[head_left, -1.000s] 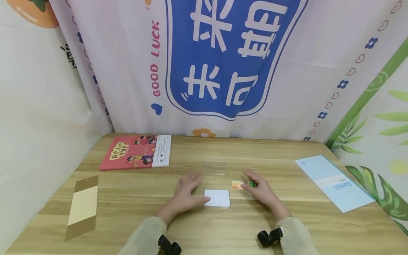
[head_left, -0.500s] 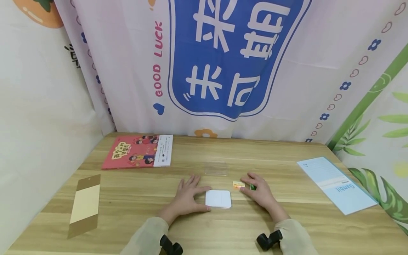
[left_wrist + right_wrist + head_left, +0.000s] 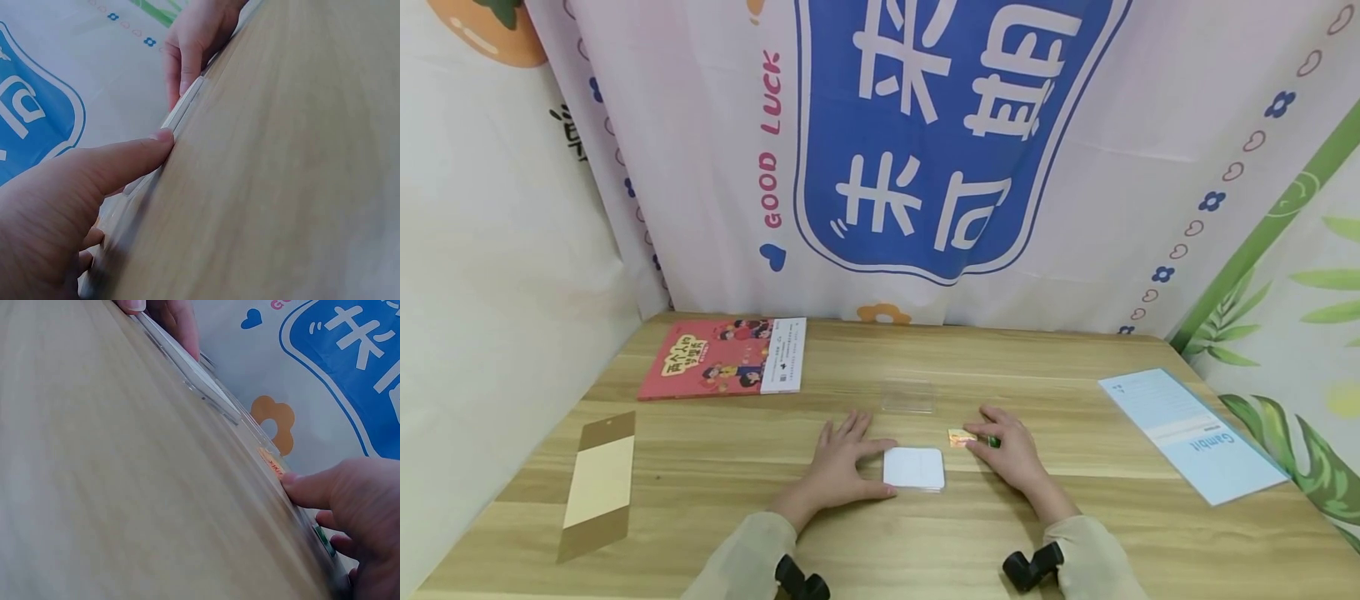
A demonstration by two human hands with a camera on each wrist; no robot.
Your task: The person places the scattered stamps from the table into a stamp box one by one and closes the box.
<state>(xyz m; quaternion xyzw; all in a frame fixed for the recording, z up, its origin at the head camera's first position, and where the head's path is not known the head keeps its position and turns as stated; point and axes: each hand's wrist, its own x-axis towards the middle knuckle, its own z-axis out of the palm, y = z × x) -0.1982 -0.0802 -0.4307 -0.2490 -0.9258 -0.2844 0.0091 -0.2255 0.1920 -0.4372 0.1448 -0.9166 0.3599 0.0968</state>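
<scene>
A white rounded rectangle, like a stack of blank cards in a clear plastic holder (image 3: 914, 468), lies flat on the wooden table. My left hand (image 3: 837, 471) holds it by its left end, thumb on the near edge and index finger at the far corner. Seen from the left wrist, the thumb (image 3: 128, 164) presses against the holder's side. To its right, my right hand (image 3: 1011, 447) pinches a small yellow-orange card (image 3: 958, 437) between thumb and index finger. Under the right palm, a small green piece (image 3: 994, 441) is mostly hidden.
A clear plastic lid-like rectangle (image 3: 907, 396) lies behind the white stack. A red picture book (image 3: 707, 358) sits at the back left. Nearer is a brown-and-cream card strip (image 3: 598, 479). A light blue "Gambit" pad (image 3: 1191, 433) lies on the right.
My left hand has settled from hovering at the white stack to thumb and index finger at its edges. The right index finger has lowered to the small yellow-orange card.
</scene>
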